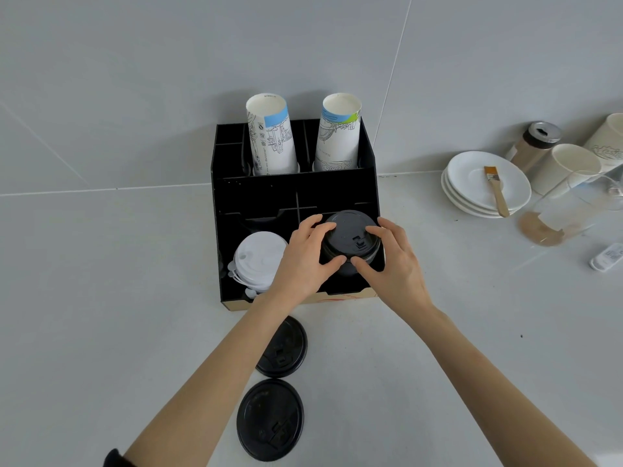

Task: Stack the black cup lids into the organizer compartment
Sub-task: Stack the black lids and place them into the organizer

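A black organizer [293, 193] stands on a pale grey counter [455, 332], its back against the wall. Both hands meet over its front right compartment, where a stack of black lids [350, 242] sits. The left hand [305, 261] wraps the stack's left side, fingers curled over the top lid and thumb pressed to the near edge. The right hand [392, 264] mirrors it on the right side, thumb nearly touching the other thumb in front, so both hands are clamped on the stack (how deep it sits in the compartment cannot be told).

In the front left compartment of the organizer lies a stack of white lids [258, 261], just beside the left hand. At the back of the organizer two paper cup stacks stand tilted: one with a blue band [271, 136], one with a green and blue band [338, 134].

In front of the organizer, two loose black lids lie flat on the counter: a nearer-to-organizer lid [286, 348], partly under the left forearm, and a second lid [269, 419] just beyond it toward the camera.

Well to the right of the organizer sit stacked white saucers [472, 183] with a small brush [497, 190] on top.
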Demonstrator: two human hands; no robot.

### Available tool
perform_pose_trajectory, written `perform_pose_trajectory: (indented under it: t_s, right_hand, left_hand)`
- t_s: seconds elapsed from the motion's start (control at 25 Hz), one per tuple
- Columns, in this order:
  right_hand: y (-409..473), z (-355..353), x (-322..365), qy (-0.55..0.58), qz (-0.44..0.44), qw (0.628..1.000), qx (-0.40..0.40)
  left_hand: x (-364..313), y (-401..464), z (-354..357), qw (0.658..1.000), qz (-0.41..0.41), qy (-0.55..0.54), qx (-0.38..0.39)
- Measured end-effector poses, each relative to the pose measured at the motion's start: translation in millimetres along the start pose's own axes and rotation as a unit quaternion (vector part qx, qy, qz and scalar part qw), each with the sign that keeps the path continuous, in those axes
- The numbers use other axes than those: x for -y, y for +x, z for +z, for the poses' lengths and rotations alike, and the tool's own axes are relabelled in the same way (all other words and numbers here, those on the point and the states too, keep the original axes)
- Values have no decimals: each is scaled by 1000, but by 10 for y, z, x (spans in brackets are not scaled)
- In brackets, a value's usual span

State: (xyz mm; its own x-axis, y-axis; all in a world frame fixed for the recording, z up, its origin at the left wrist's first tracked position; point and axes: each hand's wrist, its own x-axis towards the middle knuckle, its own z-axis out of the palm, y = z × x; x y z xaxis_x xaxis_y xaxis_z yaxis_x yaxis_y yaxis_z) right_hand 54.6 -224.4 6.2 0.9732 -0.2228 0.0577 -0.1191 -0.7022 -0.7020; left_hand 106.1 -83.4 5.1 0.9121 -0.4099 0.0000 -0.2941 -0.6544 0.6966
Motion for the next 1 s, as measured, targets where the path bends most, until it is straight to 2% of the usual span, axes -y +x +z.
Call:
perform_pose_trajectory:
  t_s: [0.36,0.68,1.0]
  right_hand:
    - [-265,13,235,8,-60,998,-1]
    - [-627,261,382,10,-106,992,74]
    - [-896,586,307,-5,-115,978,172]
  left_hand:
    - [108,-312,-210,1000,3,-7,-20]
    - [468,-877,-395,999,-30,-7,-23]
    - [869,-1337,-316,996,-90,-8,27]
